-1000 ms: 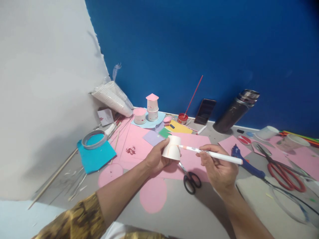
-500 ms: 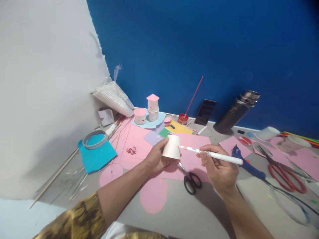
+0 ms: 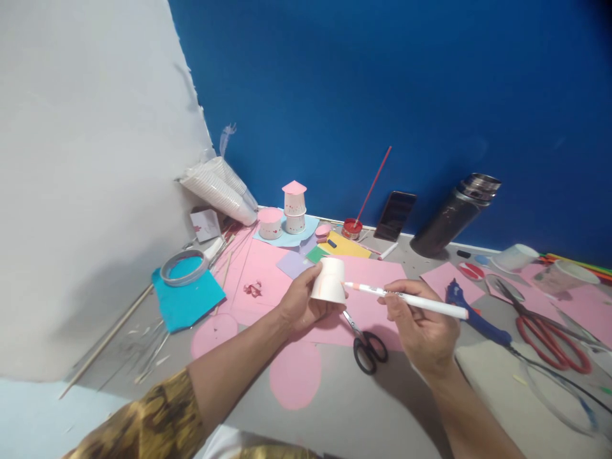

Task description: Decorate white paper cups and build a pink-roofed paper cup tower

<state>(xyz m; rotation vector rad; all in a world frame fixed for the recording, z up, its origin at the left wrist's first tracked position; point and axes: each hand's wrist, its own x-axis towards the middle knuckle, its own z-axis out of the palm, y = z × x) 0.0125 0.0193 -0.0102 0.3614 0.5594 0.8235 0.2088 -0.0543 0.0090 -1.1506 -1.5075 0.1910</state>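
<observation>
A white paper cup [image 3: 329, 282], wide rim downward and slightly tilted, is gripped by my left hand [image 3: 306, 299]. Faint orange lines show on its side. My right hand [image 3: 423, 322] is closed around a white marker [image 3: 411, 301] with a pale orange collar. The marker's tip points left and is at or very near the cup's right side; I cannot tell whether it touches. Black-handled scissors [image 3: 368, 350] lie just below the cup. Beneath my hands is pink paper [image 3: 377, 319], and a pink paper circle [image 3: 295, 376] lies closer to me.
At the back stand a decorated cup tower [image 3: 294, 207] and a pink-topped cup [image 3: 270, 224]. Stacked cups [image 3: 222, 188] lean on the left. A tape roll [image 3: 184, 268] rests on blue paper. To the right are a flask [image 3: 454, 217], a blue glue gun [image 3: 478, 319] and red-handled scissors [image 3: 549, 341].
The marker's tip has shifted very slightly away from the cup's side. Both hands keep their grips, and the other things have stayed put.
</observation>
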